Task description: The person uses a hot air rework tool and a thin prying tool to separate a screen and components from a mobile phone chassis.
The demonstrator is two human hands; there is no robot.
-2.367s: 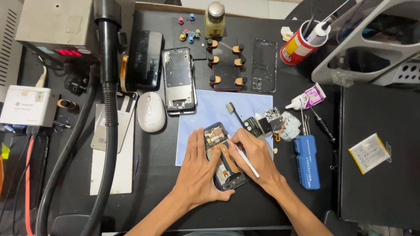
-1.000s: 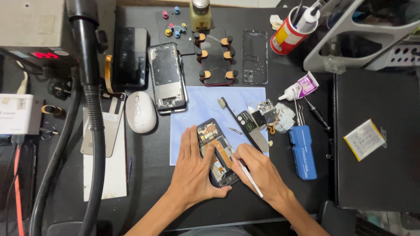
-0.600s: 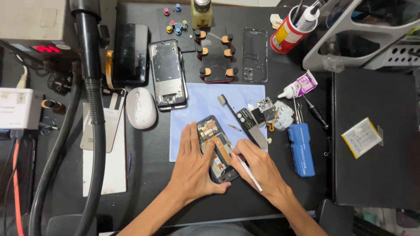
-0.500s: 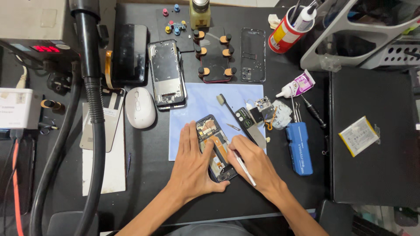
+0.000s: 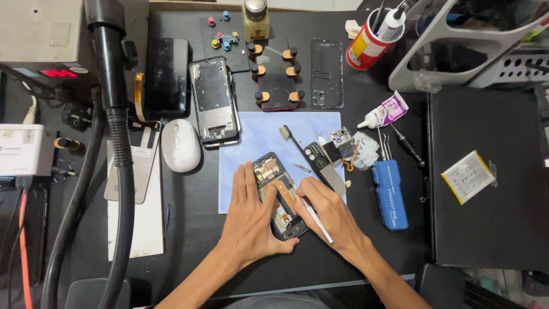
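An opened phone (image 5: 278, 189) with its inner boards exposed lies on a pale blue mat (image 5: 257, 137). My left hand (image 5: 251, 220) rests over its left side and grips its lower end, holding it still. My right hand (image 5: 326, 214) holds a thin white tool (image 5: 317, 220) like a pen, its tip hidden behind my fingers at the phone's right edge. A toothbrush (image 5: 297, 146) and small loose phone parts (image 5: 340, 143) lie just beyond my right hand.
A white mouse (image 5: 180, 145), a bare phone frame (image 5: 214, 103), a clamped phone (image 5: 275, 74), a clear back cover (image 5: 326, 74), a blue case (image 5: 390, 194), a glue tube (image 5: 384, 111), a battery (image 5: 468, 176), a black hose (image 5: 117, 160).
The view has shifted slightly. My right hand has moved in over the phone's right edge with the white tool; my left hand stays on the phone.
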